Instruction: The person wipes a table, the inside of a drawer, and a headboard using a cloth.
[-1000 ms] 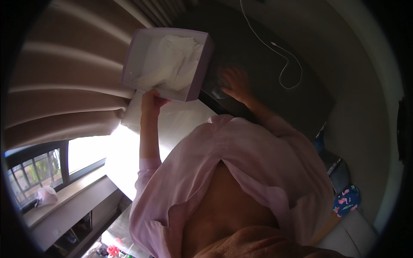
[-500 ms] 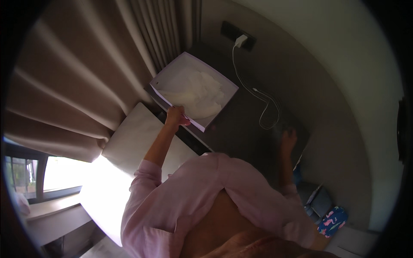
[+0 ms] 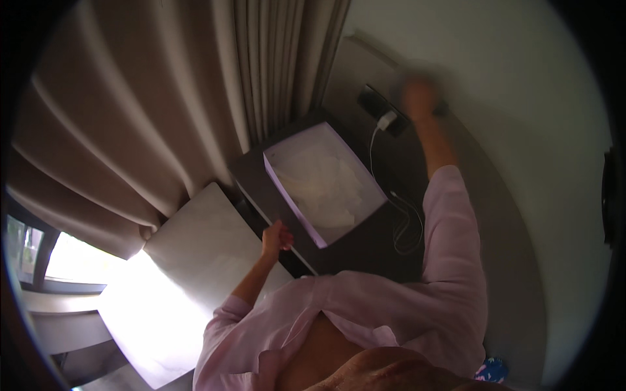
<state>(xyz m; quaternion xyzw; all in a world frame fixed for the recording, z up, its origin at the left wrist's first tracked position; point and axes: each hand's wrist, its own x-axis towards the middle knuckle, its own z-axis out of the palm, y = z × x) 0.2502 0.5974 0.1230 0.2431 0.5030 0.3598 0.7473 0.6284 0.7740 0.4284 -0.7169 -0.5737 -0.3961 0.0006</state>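
Note:
A shallow lilac box (image 3: 295,202) with crumpled white tissue paper (image 3: 329,189) inside sits on a dark tabletop (image 3: 257,173). Just off the box's near left side is my left hand (image 3: 278,238), its fingers loosely curled and slightly apart, holding nothing. My right arm reaches far forward to the wall. There my right hand (image 3: 420,98) is smeared by motion, next to a dark socket panel (image 3: 375,101). A dark blur surrounds its fingers, and I cannot make out whether it holds something.
A white plug (image 3: 387,120) sits in the socket panel, its white cable (image 3: 407,249) looping down onto the tabletop. Brown curtains (image 3: 176,98) hang on the left. Beside the tabletop is a pale flat surface (image 3: 208,234), brightly lit near the window (image 3: 81,260). A blue patterned item (image 3: 492,370) shows at lower right.
My left hand has let go of the box's rim and drawn back. My right hand has risen from the tabletop's right side up to the wall. The view has shifted.

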